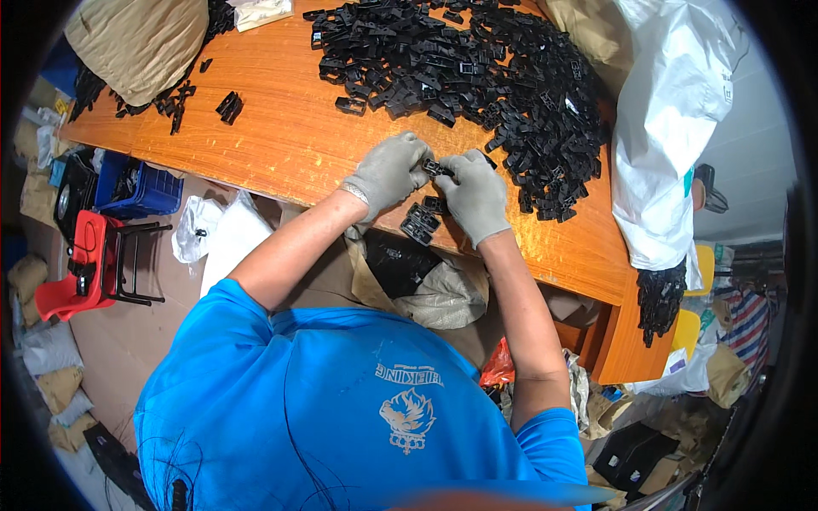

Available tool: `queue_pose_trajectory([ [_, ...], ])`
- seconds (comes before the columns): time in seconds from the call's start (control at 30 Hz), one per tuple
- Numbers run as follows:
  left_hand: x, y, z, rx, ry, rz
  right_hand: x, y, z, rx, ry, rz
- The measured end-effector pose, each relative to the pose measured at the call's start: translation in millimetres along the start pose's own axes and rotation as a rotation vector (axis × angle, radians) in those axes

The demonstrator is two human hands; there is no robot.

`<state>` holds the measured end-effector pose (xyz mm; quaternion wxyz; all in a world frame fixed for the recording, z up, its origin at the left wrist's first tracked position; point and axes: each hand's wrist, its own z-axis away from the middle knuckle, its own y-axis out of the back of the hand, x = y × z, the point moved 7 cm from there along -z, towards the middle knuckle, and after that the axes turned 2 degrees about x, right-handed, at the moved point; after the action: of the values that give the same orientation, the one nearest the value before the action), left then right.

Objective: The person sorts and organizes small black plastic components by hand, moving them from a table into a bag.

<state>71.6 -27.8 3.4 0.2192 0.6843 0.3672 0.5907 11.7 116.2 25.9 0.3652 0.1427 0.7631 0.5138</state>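
Observation:
My left hand (388,170) and my right hand (475,196), both in grey gloves, meet over the near edge of an orange wooden table (281,136). Between their fingertips they pinch a small black plastic part (437,167). Just below the hands, a few similar black parts (422,223) lie stacked at the table's edge. A big heap of loose black plastic parts (477,77) spreads across the table beyond and to the right of the hands.
A large white bag (673,128) stands at the right end of the table, a tan sack (136,38) at the far left corner. An open sack (434,289) sits under the table edge. A blue crate (136,192) and red stool (85,264) stand on the floor at left.

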Motion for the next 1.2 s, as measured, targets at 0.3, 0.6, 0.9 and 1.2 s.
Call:
queue_pose_trajectory([
  [0.3,-6,2,-5,-0.185,0.237,0.372,1,-3,0,-0.064,0.009,0.002],
  [0.6,-10,-9,-10,-0.153,0.179,0.151,35,-22,-6,-0.24,-0.167,-0.377],
  [0.9,15,0,49,-0.148,-0.128,0.046,1,3,72,-0.414,-0.003,-0.348],
  [1.2,-46,70,-16,0.375,0.181,-0.573,53,28,1,0.164,-0.12,0.047],
])
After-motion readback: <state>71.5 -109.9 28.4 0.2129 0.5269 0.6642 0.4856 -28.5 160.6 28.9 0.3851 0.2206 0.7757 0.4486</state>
